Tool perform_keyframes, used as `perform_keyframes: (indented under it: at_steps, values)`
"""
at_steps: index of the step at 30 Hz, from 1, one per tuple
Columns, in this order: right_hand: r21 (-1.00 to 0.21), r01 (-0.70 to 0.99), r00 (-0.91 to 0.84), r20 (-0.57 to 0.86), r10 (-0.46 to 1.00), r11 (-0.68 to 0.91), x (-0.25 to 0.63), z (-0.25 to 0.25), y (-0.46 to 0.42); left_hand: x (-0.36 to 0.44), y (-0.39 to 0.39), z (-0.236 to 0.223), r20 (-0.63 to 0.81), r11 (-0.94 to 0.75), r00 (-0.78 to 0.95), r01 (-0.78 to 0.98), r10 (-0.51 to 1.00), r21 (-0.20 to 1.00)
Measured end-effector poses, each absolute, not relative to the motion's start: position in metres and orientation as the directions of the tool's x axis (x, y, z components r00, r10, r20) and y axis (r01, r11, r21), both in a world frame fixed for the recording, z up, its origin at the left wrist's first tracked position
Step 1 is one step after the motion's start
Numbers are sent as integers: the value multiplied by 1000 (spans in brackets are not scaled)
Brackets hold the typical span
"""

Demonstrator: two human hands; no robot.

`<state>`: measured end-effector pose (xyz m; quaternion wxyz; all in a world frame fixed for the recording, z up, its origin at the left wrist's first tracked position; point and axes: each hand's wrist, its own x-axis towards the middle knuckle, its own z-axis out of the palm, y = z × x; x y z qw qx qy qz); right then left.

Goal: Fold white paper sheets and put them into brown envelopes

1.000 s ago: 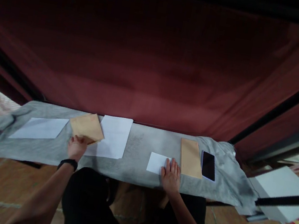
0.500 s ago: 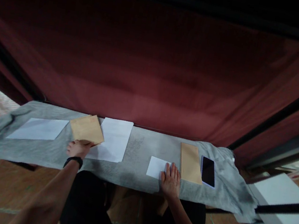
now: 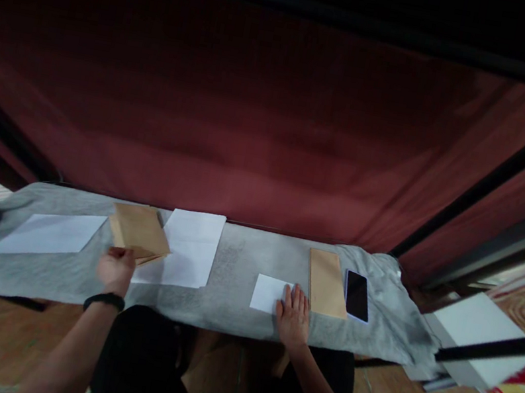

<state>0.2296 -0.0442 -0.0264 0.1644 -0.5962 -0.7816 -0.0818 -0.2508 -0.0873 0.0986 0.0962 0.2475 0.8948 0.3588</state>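
Observation:
My left hand [image 3: 115, 269], with a black band at the wrist, is closed on the near edge of a brown envelope [image 3: 140, 230] that sits atop a small stack of envelopes. That stack partly overlaps a large white sheet [image 3: 187, 256]. My right hand [image 3: 294, 311] lies flat with fingers spread on the right edge of a small folded white paper [image 3: 269, 292]. Just right of it lies another brown envelope [image 3: 327, 282]. All of this rests on a grey cloth [image 3: 235, 266] over a low bench.
A black phone [image 3: 357, 295] lies right of the right-hand envelope. Another white sheet [image 3: 47, 233] lies at the far left of the cloth. A dark red curtain hangs behind the bench. White boards [image 3: 477, 325] and a black bar [image 3: 493, 348] sit at the right over a tiled floor.
The top brown envelope has shifted a little under my left hand, so a second envelope edge shows beneath it. My right hand has stayed on the small paper. The view has drifted slightly.

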Motion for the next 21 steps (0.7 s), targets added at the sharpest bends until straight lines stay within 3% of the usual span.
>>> perform_keyframes:
  at_steps: [3, 6, 9, 14, 21]
  values:
    - [-91, 956, -229, 359, 905, 278, 230, -26, -45, -227, -87, 99, -81, 476, -913, 131, 399, 869]
    - [-112, 954, -223, 359, 906, 279, 229, -23, -45, -190, -86, 95, -215, 322, -872, -70, 441, 944]
    - [-109, 956, -217, 361, 907, 272, 228, -20, -46, -139, -87, 84, -331, 236, -784, -239, 526, 942]
    - [-111, 960, -207, 343, 916, 259, 227, -12, -48, -64, -90, 62, -468, 228, -622, -428, 628, 874]
    - [-166, 952, -192, 327, 925, 256, 227, -8, -47, -26, -91, 53, -501, 278, -482, -461, 719, 843]
